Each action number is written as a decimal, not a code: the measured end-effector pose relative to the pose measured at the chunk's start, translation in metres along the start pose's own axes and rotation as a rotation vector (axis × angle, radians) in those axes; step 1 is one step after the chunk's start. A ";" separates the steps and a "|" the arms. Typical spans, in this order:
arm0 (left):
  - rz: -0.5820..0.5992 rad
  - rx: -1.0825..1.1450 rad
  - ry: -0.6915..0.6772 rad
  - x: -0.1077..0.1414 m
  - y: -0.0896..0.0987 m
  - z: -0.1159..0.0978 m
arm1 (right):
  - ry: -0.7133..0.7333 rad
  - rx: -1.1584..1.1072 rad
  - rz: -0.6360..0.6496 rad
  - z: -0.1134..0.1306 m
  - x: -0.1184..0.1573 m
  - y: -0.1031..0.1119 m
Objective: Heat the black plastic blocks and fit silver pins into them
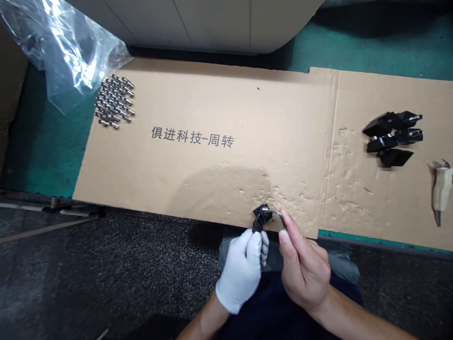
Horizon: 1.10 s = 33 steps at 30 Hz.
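Note:
My left hand (242, 269), in a white glove, is closed around the lower end of a small black angular part (262, 216) at the front edge of the cardboard. The bare fingers of my right hand (306, 267) pinch a bent, shiny metal rod that looks like a hex key (278, 214). Its far end meets the black part at a small silver piece. Whether that end sits inside the part cannot be made out. Most of the rod's other end is hidden in my right hand.
A cardboard sheet (198, 104) covers the green bench. Several small metal pins (115, 101) lie in rows at left, beside a clear plastic bag (78, 56). At right are several black parts (394, 137), some with silver tips, and a pale-handled tool (442, 189).

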<state>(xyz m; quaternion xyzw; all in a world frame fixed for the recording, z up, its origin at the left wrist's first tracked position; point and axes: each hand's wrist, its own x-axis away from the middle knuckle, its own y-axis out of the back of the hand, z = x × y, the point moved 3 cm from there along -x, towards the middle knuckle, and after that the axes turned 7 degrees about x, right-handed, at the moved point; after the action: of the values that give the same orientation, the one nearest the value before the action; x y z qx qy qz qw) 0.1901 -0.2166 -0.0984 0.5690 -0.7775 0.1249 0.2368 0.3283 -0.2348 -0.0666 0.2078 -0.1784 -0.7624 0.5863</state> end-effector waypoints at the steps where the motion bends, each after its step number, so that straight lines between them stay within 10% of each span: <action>1: -0.001 0.003 -0.002 0.000 -0.001 0.000 | 0.004 0.006 -0.013 -0.001 0.002 -0.002; 17: -0.080 0.020 0.011 0.006 -0.010 0.004 | -0.150 -0.048 -0.026 -0.006 0.014 -0.009; 33: 0.010 -0.184 -0.006 -0.001 0.002 -0.005 | -0.467 -0.097 0.409 0.010 -0.052 0.040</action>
<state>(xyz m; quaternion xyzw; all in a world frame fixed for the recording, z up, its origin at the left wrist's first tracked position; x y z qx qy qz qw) 0.1892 -0.2132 -0.0946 0.5414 -0.7893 0.0524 0.2850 0.3674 -0.1944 -0.0319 -0.0415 -0.3097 -0.6635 0.6798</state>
